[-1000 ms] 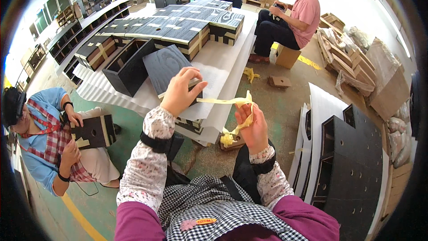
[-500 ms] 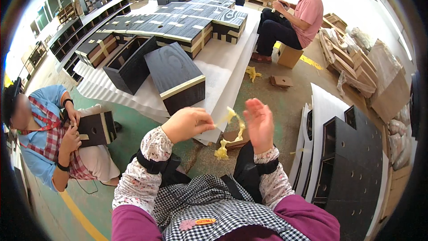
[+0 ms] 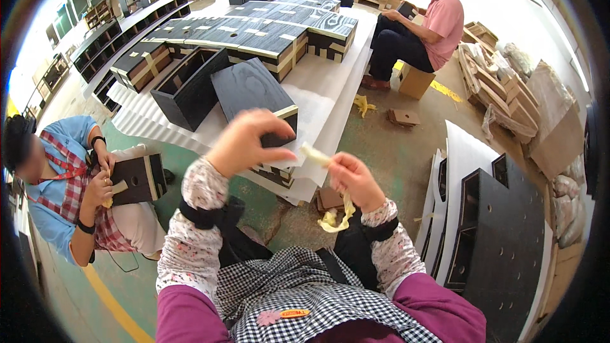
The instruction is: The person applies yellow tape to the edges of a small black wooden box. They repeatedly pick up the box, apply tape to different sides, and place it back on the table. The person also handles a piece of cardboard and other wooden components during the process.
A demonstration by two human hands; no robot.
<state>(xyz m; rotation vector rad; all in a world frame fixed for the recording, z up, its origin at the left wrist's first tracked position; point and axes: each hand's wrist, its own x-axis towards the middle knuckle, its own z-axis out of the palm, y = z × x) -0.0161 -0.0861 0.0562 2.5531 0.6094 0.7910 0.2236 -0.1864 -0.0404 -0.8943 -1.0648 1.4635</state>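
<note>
A crumpled strip of pale yellow masking tape (image 3: 343,217) dangles from my right hand (image 3: 356,181), whose fingers are pinched round it. One end of the strip sticks out toward my left hand (image 3: 244,143), which is raised with thumb and fingers apart and nothing between them. Just beyond my left hand, a black wood-grain box (image 3: 254,89) with a band of tape along its edge lies on the foam-covered table. Beside it stands an open black box (image 3: 190,89).
More taped black boxes (image 3: 254,28) cover the table behind. A co-worker (image 3: 70,190) at left holds a dark panel (image 3: 141,178); another person (image 3: 432,32) sits at the far right. Black panels (image 3: 502,235) lean at right. Brown pieces (image 3: 403,117) and yellow tape scraps (image 3: 363,105) lie on the floor.
The tape strip has passed from my left hand's hold into my right hand's pinch. My left hand has opened and moved up; my right fingers have closed.
</note>
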